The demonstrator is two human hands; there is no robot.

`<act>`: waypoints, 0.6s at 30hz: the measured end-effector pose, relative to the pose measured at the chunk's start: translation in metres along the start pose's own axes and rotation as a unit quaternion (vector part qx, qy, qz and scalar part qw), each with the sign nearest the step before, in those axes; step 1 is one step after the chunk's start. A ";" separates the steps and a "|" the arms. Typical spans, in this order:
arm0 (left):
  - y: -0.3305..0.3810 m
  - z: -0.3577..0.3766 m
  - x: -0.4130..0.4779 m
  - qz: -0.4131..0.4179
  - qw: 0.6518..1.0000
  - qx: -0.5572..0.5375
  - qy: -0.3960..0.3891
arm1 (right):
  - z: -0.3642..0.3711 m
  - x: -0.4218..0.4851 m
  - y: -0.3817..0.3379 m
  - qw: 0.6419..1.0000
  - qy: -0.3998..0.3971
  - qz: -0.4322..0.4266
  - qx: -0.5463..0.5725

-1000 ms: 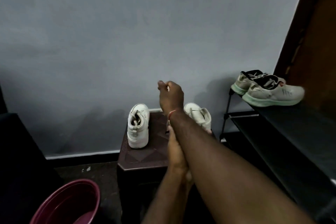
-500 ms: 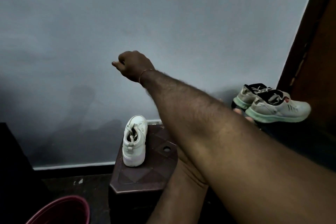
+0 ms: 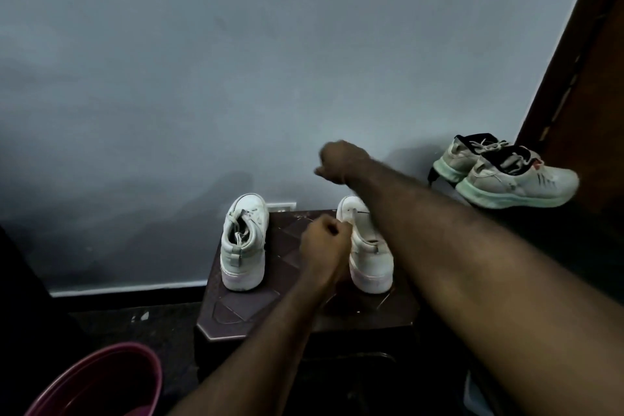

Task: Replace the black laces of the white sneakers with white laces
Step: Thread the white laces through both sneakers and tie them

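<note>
Dropped from high on the left, the right hand (image 3: 341, 162) hovers curled over the sneaker (image 3: 369, 257) on the stool's (image 3: 243, 307) right half; whether it pinches a lace I cannot tell. Left hand (image 3: 320, 236) pinches that sneaker's upper. Pin the shoe; draw the lace straight out.

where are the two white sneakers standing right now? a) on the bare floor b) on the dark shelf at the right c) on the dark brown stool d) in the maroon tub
c: the left sneaker and the right sneaker both stand on the dark brown stool, heels toward the camera.
</note>
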State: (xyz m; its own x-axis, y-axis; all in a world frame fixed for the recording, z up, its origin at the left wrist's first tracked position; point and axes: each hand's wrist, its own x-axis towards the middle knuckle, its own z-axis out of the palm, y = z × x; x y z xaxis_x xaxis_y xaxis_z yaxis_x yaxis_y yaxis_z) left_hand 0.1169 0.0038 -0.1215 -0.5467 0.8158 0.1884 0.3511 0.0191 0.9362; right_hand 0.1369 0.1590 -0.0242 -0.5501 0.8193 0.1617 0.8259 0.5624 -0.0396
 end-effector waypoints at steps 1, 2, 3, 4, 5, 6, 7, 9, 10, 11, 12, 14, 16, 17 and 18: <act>0.002 -0.001 0.003 0.009 0.999 0.039 0.000 | 0.015 -0.008 0.019 0.999 -0.019 0.045 0.001; 0.001 0.001 0.006 0.023 0.997 0.077 -0.013 | 0.030 -0.018 0.034 0.996 -0.047 0.080 0.008; 0.001 0.003 0.009 0.023 0.994 0.095 -0.038 | 0.044 -0.024 0.045 0.992 -0.075 0.100 0.022; 0.000 0.008 0.011 -0.007 0.992 0.099 -0.083 | 0.055 -0.031 0.051 0.988 -0.087 0.117 0.047; 0.000 0.013 0.012 -0.049 0.987 0.085 -0.127 | 0.063 -0.034 0.053 0.985 -0.085 0.129 0.079; 0.000 0.018 0.010 -0.088 0.981 0.070 -0.160 | 0.066 -0.037 0.053 0.983 -0.075 0.137 0.099; 0.001 0.023 0.006 -0.107 0.978 0.053 -0.174 | 0.067 -0.039 0.053 0.982 -0.069 0.139 0.112; 0.004 0.028 0.001 -0.114 0.976 0.047 -0.177 | 0.066 -0.042 0.051 0.981 -0.074 0.135 0.119; 0.007 0.027 0.000 -0.109 0.976 0.059 -0.177 | 0.064 -0.044 0.049 0.980 -0.080 0.134 0.120; 0.009 0.025 -0.001 -0.102 0.977 0.078 -0.173 | 0.062 -0.046 0.048 0.980 -0.084 0.132 0.120; 0.012 0.022 -0.002 -0.098 0.976 0.100 -0.169 | 0.061 -0.050 0.047 0.981 -0.086 0.127 0.119; 0.014 0.013 -0.009 -0.092 0.974 0.130 -0.164 | 0.060 -0.061 0.041 0.982 -0.090 0.118 0.120; 0.014 0.005 -0.019 -0.081 0.973 0.147 -0.159 | 0.057 -0.075 0.033 0.982 -0.079 0.113 0.129; 0.012 -0.001 -0.027 -0.076 0.973 0.151 -0.158 | 0.058 -0.084 0.026 0.982 -0.068 0.113 0.135; 0.012 -0.007 -0.033 -0.074 0.972 0.157 -0.158 | 0.058 -0.093 0.020 0.981 -0.059 0.116 0.141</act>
State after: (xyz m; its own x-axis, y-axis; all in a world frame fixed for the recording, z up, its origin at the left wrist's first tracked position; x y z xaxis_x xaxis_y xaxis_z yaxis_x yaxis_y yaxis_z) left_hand 0.1339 -0.0270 -0.1148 -0.3650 0.9267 -0.0893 0.5274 0.2849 0.8004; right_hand 0.1977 0.1008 -0.0967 -0.3755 0.9268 0.0014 0.8730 0.3542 -0.3353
